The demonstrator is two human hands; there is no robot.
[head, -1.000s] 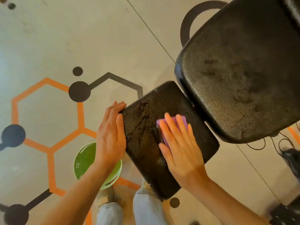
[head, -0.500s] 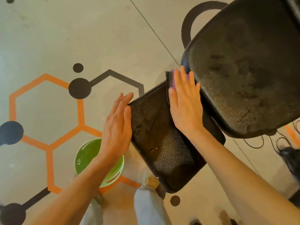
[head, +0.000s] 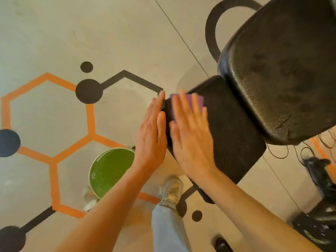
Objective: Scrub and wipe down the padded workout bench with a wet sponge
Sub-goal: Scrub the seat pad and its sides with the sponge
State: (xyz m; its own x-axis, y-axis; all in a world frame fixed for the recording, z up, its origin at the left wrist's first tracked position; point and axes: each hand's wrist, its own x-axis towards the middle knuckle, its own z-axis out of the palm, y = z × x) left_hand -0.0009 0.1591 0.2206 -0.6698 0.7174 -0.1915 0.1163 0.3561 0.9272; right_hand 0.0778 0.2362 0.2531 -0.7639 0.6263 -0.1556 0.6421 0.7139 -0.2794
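Purple sponge (head: 197, 101) under flat right hand (head: 190, 140)

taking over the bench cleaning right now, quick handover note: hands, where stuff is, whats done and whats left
Right hand: flat, fingers straight, pressing the purple sponge onto the small seat pad near its left corner.
Left hand: open, flat against that pad's left edge, steadying it.
Green bowl: on the floor to the left, below the left hand.
Done: scrubbing of the seat pad is under way.
Left: the large back pad still shows smudges; wipe it, then finish the seat pad.
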